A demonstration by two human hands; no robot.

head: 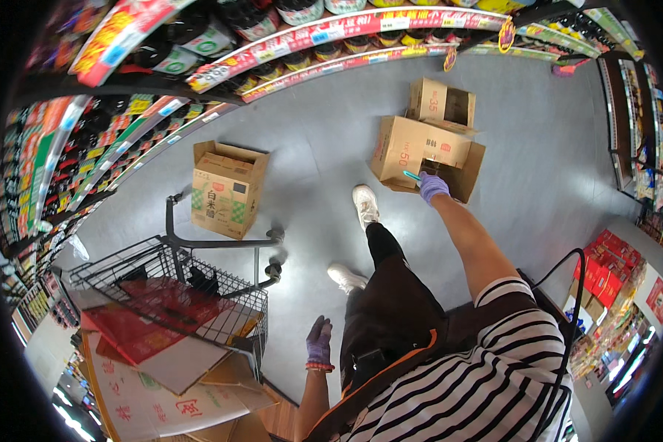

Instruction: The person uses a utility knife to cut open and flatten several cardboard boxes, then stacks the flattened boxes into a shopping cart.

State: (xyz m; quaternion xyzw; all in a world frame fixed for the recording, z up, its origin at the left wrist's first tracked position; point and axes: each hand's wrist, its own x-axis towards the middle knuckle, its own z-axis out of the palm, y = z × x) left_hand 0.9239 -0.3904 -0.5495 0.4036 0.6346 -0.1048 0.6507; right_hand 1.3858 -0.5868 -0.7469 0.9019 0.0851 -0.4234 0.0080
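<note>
My right hand (434, 188), in a purple glove, grips a slim teal tool (411, 175), possibly a box cutter. It is at the near side of a cardboard carton (395, 149) with its flaps open; the glove hides part of the edge, and I cannot tell if they touch. A smaller open carton (421, 99) stands just behind that one. My left hand (319, 341), also gloved and with a red bracelet at the wrist, hangs beside my leg with fingers extended and nothing in it. The wire shopping cart (237, 309) is to its left.
Flattened cardboard (160, 392) and a red sheet (143, 315) fill the cart. Another open carton (221, 193) stands on the floor beyond it. Stocked shelves (331, 33) curve along the front and left. Red boxes (608, 271) are stacked at the right.
</note>
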